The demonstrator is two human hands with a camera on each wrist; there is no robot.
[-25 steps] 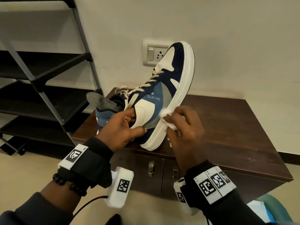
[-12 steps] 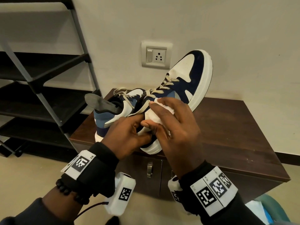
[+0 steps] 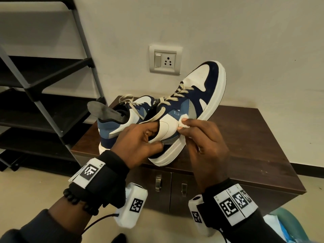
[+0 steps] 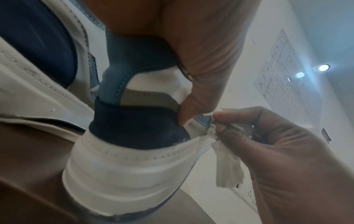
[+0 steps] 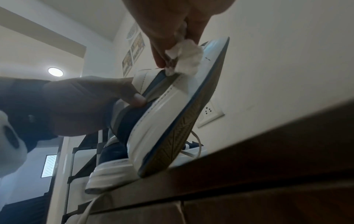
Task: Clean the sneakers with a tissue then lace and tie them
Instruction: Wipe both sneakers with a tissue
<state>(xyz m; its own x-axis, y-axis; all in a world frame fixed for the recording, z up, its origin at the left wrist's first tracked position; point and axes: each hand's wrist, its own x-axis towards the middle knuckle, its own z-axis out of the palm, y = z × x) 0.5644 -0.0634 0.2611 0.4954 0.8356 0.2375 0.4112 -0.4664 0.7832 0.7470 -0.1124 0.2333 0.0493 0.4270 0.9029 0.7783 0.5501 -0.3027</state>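
At the far left stands a dark shoe rack (image 3: 52,81), its shelves showing nothing on them in view. Just right of it is the brown cabinet whose top serves as the surface (image 3: 254,137). On the left part of that surface rests the second sneaker (image 3: 121,127), upright, with a grey insole sticking out of its opening and its laces lying loose and untied.

The left hand (image 3: 140,142) grips the raised sneaker (image 3: 198,102) at the heel, fingers inside the collar and thumb pressed on the outer side. This shoe is tilted steeply, toe up toward the wall socket (image 3: 164,60), with its heel end low over the near edge of the surface; the right wrist view suggests the heel of the sole touches the surface, though I cannot be sure. Its laces are threaded through the eyelets, but the ends near the collar look slack and no bow is visible.

Right of it, the right hand (image 3: 201,139) pinches a crumpled white tissue (image 3: 183,122) between thumb and fingertips and presses it against the shoe's outer side panel, just above the white midsole.

I judge the task to be in its cleaning stage: this sneaker is being wiped along its side, and whether its other parts are already clean cannot be told. The second sneaker seems yet to be handled, and lacing and tying of both appear to remain.
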